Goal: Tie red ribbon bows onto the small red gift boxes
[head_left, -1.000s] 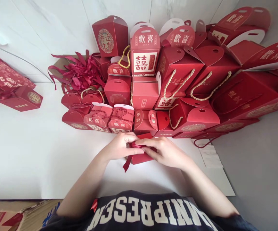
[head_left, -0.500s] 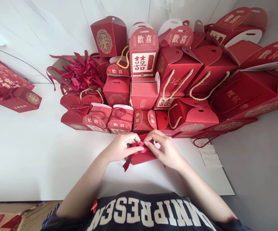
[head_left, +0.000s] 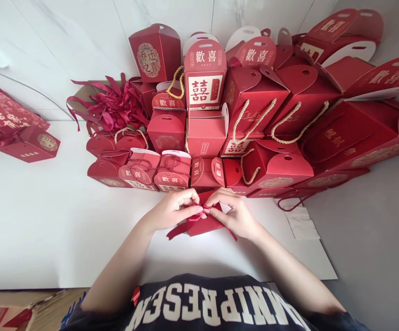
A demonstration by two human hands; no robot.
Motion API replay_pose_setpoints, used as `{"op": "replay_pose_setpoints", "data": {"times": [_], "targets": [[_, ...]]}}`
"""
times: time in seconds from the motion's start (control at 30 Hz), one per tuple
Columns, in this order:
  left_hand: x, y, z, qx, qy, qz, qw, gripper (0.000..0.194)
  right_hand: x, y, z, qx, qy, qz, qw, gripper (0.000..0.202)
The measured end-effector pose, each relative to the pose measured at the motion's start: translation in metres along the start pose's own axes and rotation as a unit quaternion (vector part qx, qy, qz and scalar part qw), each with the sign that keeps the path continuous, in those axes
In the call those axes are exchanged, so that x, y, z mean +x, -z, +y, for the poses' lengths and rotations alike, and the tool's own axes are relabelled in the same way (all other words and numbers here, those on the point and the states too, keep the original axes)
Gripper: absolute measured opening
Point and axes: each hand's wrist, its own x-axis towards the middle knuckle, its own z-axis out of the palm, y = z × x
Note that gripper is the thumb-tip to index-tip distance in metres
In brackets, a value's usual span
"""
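Observation:
A small red gift box [head_left: 208,225] sits on the white table in front of me, partly covered by my fingers. Over its top runs a dark red ribbon [head_left: 179,229], looped at the middle, with one tail hanging out to the left and another to the lower right. My left hand [head_left: 175,209] pinches the ribbon between thumb and fingers on the left side of the knot. From the right, my right hand [head_left: 236,212] pinches it too, its fingertips almost meeting those of the left. The knot itself is partly hidden by the fingertips.
Rows of red gift boxes [head_left: 208,138], some with gold rope handles, stack up just behind my hands. A heap of loose ribbons [head_left: 116,103] lies at the back left. Another red box [head_left: 30,145] stands far left. White paper [head_left: 301,223] lies at the table's right.
Both hands stay at the box, pinching the ribbon. The ribbon's left tail now reaches farther left, and more of the right tail shows below my right hand.

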Motion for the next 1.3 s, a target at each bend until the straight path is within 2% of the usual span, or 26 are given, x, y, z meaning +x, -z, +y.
{"op": "replay_pose_setpoints", "data": {"times": [0.17,0.3,0.47,0.63,0.77,0.9,0.97,1.03,1.13,1.23,1.3], "targets": [[0.001,-0.001,-0.001,0.063,-0.016,0.037,0.997,0.023,-0.002,0.008,0.007,-0.046,0.102,-0.028,0.993,0.008],[0.000,-0.003,-0.001,0.067,-0.032,0.051,0.996,0.023,-0.002,0.015,0.006,-0.102,0.155,-0.065,0.981,0.013],[0.000,-0.006,0.001,0.084,-0.045,0.058,0.994,0.022,-0.001,0.016,0.001,-0.126,0.174,-0.082,0.973,0.017],[-0.003,-0.011,0.006,0.145,-0.059,0.080,0.984,0.014,0.000,0.015,0.002,-0.114,0.150,-0.084,0.978,0.014],[-0.006,-0.020,0.008,0.243,-0.076,0.126,0.959,0.013,0.000,0.012,0.003,-0.100,0.133,-0.079,0.983,0.012],[-0.005,-0.034,0.001,0.337,-0.144,0.192,0.910,0.018,0.000,0.010,0.004,-0.091,0.130,-0.073,0.985,0.011],[-0.004,-0.038,-0.003,0.361,-0.165,0.214,0.893,0.017,0.000,0.011,0.002,-0.090,0.127,-0.074,0.985,0.012],[-0.004,-0.039,-0.007,0.365,-0.170,0.218,0.889,0.016,-0.001,0.012,-0.001,-0.082,0.122,-0.081,0.986,0.011],[-0.004,-0.037,-0.010,0.353,-0.176,0.214,0.894,0.016,-0.003,0.014,-0.007,-0.049,0.070,-0.061,0.994,0.010],[-0.006,-0.033,-0.013,0.343,-0.187,0.213,0.895,0.016,-0.004,0.014,-0.014,-0.035,-0.075,-0.023,0.996,0.020],[-0.006,-0.032,-0.014,0.342,-0.195,0.213,0.894,0.016,-0.005,0.013,-0.016,-0.026,-0.166,-0.043,0.985,0.024]]}}
